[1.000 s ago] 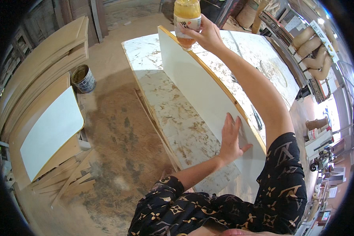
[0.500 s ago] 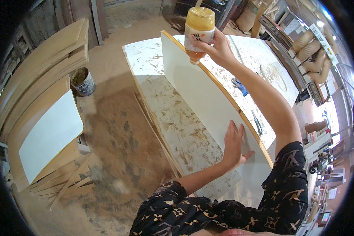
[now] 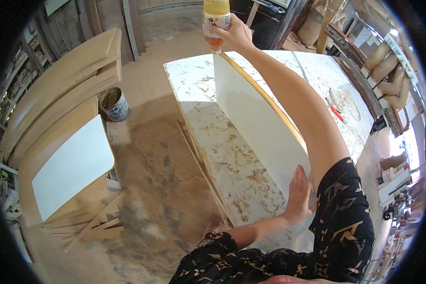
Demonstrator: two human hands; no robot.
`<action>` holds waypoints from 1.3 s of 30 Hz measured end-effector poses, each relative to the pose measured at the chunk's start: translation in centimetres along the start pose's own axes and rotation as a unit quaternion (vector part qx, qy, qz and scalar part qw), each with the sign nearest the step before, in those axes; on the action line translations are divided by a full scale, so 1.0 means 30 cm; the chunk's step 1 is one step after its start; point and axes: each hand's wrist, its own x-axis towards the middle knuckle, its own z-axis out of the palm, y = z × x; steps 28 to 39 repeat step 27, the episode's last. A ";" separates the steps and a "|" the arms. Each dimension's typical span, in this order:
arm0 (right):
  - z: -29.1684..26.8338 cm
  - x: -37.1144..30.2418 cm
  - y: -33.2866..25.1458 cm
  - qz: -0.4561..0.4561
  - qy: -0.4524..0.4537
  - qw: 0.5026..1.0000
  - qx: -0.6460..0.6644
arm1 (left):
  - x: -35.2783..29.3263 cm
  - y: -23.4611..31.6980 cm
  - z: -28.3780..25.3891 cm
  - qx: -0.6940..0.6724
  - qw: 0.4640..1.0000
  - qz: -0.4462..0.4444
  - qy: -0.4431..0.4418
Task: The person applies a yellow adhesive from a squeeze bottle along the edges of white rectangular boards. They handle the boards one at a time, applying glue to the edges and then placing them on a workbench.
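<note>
A white panel [image 3: 255, 120] stands on its long side on the worktable, its top edge a tan wood-coloured strip [image 3: 262, 90]. In my right hand [image 3: 236, 34] is an upside-down plastic bottle [image 3: 216, 22] with amber liquid in it. The bottle's mouth points down at the far end of the panel's top edge; whether it touches cannot be made out. My left hand [image 3: 298, 199] lies with outstretched fingers against the panel's near part. My right forearm hides some of the top edge.
Beneath the panel is a white, brown-stained worktable [image 3: 194, 80]. A red-handled tool [image 3: 337, 113] lies right of my arm. On the left are curved wooden boards [image 3: 75, 75], a smaller white panel [image 3: 75, 165], a stained bucket [image 3: 114, 105] and wood strips [image 3: 94, 222] on the dusty floor.
My right hand has carried the bottle away from me along the top edge to its far end. The view has shifted slightly; my left hand stays at the near part of the panel.
</note>
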 end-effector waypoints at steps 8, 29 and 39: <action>0.028 0.022 -0.031 -0.005 -0.015 1.000 -0.017 | -0.014 0.033 -0.031 -0.034 0.999 -0.032 -0.025; -1.385 -1.113 -0.247 0.186 -0.158 0.957 0.160 | -0.148 0.149 0.001 -0.276 0.944 -0.178 0.022; -1.385 -1.113 -0.247 0.186 -0.158 0.957 0.160 | -0.148 0.149 0.001 -0.276 0.944 -0.178 0.022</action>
